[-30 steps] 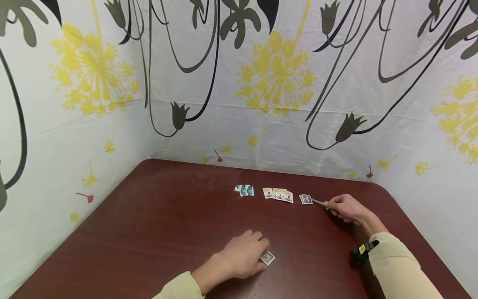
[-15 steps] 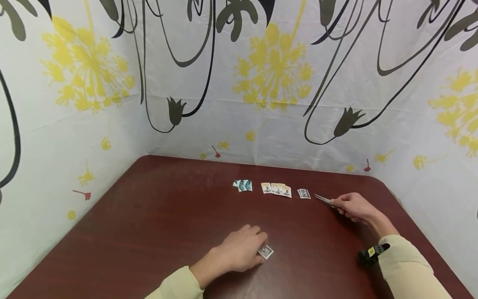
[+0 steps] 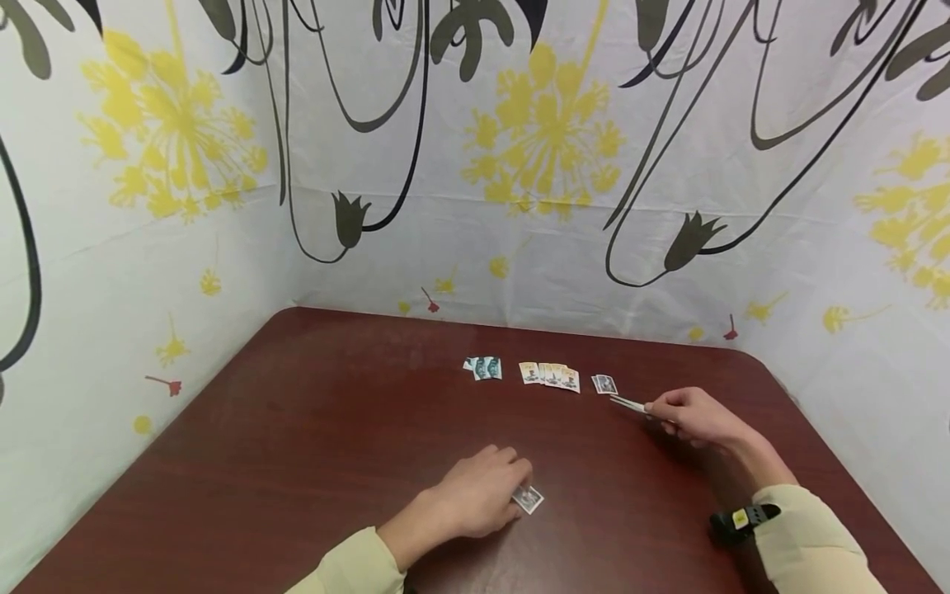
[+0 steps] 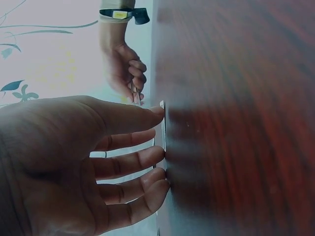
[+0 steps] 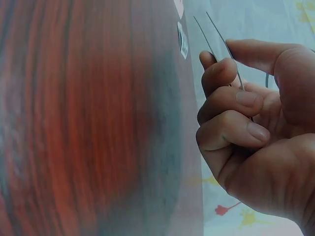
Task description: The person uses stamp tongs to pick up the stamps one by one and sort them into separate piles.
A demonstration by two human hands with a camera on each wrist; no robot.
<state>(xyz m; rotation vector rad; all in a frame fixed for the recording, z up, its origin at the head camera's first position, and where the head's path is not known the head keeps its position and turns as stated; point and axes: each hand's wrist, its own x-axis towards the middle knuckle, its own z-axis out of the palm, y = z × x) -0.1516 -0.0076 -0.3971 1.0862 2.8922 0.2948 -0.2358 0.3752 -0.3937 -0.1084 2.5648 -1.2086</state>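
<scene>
My right hand [image 3: 698, 415] holds a pair of slim metal tweezers [image 3: 627, 403], their two prongs spread apart with nothing between them in the right wrist view. The tips are just in front of two overlapping grey-and-white stamps [image 3: 604, 384]. My left hand [image 3: 482, 495] rests palm-down on the table nearer to me, its fingertips and thumb touching the surface. Another grey-and-white stamp [image 3: 529, 499] lies between its thumb and index finger, partly covered. In the left wrist view, a thin pale edge [image 4: 163, 104] shows by the thumb tip; whether more stamps lie beneath is hidden.
Along the back of the dark red table [image 3: 312, 429], several orange-and-white stamps [image 3: 551, 377] overlap in a row. Left of them sit several green stamps [image 3: 486, 369], also overlapping. A patterned white cloth [image 3: 416, 272] hangs right behind the table edge.
The tweezers have left the right edge of the grey-and-white stamps, their prongs parting, then come back leftward and lower, in front of them. The left hand keeps its place.
</scene>
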